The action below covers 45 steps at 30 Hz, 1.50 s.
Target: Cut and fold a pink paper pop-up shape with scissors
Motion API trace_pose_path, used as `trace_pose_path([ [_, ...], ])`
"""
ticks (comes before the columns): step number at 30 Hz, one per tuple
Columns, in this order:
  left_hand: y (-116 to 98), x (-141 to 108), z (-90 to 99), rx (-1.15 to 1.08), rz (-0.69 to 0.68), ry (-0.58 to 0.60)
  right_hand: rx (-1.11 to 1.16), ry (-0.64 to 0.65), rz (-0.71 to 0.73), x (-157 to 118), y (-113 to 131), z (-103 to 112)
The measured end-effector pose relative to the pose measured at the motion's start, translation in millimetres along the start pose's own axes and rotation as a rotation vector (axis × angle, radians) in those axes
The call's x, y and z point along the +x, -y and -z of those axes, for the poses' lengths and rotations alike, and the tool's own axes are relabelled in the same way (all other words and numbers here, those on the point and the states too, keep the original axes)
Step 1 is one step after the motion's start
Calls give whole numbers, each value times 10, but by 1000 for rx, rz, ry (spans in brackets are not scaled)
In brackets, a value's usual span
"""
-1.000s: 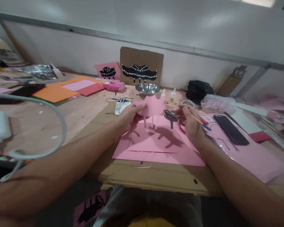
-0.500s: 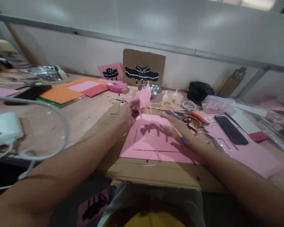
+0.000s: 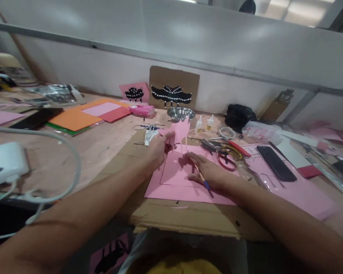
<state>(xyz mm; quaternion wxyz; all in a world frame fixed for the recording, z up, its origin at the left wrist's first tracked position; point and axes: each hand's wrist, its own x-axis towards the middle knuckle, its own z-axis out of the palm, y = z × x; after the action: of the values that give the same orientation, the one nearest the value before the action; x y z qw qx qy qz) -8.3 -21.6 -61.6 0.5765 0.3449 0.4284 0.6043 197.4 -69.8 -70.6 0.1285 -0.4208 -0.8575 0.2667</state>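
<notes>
My left hand (image 3: 158, 150) grips a pink paper cutout (image 3: 180, 131) with thin legs and pointed tips, raised above the pink sheets. Over the right part of the smaller pink sheet (image 3: 171, 173) is my right hand (image 3: 204, 171), holding a pencil (image 3: 201, 176) with a blue end between its fingers. That sheet rests on a larger pink sheet (image 3: 160, 193), which lies on brown cardboard (image 3: 185, 220). Beyond the hands stand a metal bowl (image 3: 180, 113) and two small glue bottles (image 3: 199, 125).
Scissors and pliers (image 3: 225, 150) lie right of my right hand, near a black phone (image 3: 276, 163) on pink paper. Coloured sheets (image 3: 74, 116) are at the left, with a white device (image 3: 7, 163) and its cable nearer. Beaded black cutouts (image 3: 171, 94) stand against the wall.
My left hand has lowered the cutout slightly and moved it a little right. My right hand has moved left and down onto the pink sheet with the pencil. The camera view has shifted slightly.
</notes>
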Motion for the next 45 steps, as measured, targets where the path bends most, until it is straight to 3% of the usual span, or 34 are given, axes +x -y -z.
trace_pose_path([
  [5, 132, 68, 57, -46, -23, -15, 201, -141, -19, -51, 10, 57],
  [11, 115, 30, 68, 12, -32, 30, 240, -751, -43, -201, -155, 280],
  [14, 91, -44, 36, 53, -26, 104, 180, -921, -60, -238, -365, 421],
  [16, 88, -102, 17, 128, 33, 149, 97, -886, -135, -247, -511, 485],
  [19, 92, -191, 2, 265, 115, 190, -116, -643, -272, -237, -668, 503],
  [21, 91, -246, -1, 364, 122, 240, -257, -506, -320, -222, -714, 475],
  [24, 68, -316, -8, 544, 66, 350, -378, -416, -325, -199, -724, 422],
  [29, 2, -356, -25, 654, 40, 491, -376, -361, -370, -187, -768, 420],
  [37, -5, -337, -58, 655, 116, 377, -383, -286, -236, -173, -907, 530],
  [43, -51, -388, -125, 558, 172, 285, -424, -340, -303, -205, -838, 608],
  [45, -41, -382, -130, 544, 197, 245, -419, -437, -296, -243, -767, 636],
])
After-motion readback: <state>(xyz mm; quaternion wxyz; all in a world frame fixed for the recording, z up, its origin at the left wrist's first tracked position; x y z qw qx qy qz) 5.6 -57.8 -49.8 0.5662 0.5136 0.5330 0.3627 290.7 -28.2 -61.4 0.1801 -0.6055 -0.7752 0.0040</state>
